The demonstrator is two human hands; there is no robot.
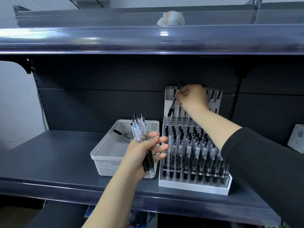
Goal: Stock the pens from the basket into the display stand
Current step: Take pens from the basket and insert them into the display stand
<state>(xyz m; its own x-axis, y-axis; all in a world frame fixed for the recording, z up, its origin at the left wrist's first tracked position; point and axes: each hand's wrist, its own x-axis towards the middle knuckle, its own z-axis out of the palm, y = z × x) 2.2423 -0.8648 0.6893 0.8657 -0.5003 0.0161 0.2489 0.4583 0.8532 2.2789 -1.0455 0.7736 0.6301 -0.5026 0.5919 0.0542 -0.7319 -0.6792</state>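
Right of centre, my right hand (192, 96) pinches one pen (174, 100) tilted over the display stand (194, 186)'s back row. I should straighten it before lowering. My left hand (144, 155) grips a spare bundle (139, 130) beside the basket (105, 162), where one remains.

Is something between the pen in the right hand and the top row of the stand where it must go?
Nothing visible. The right hand pinches a pen, tilted, tip down over the left end of the stand's top row. The holes under the tip look free; pens fill those to the right.
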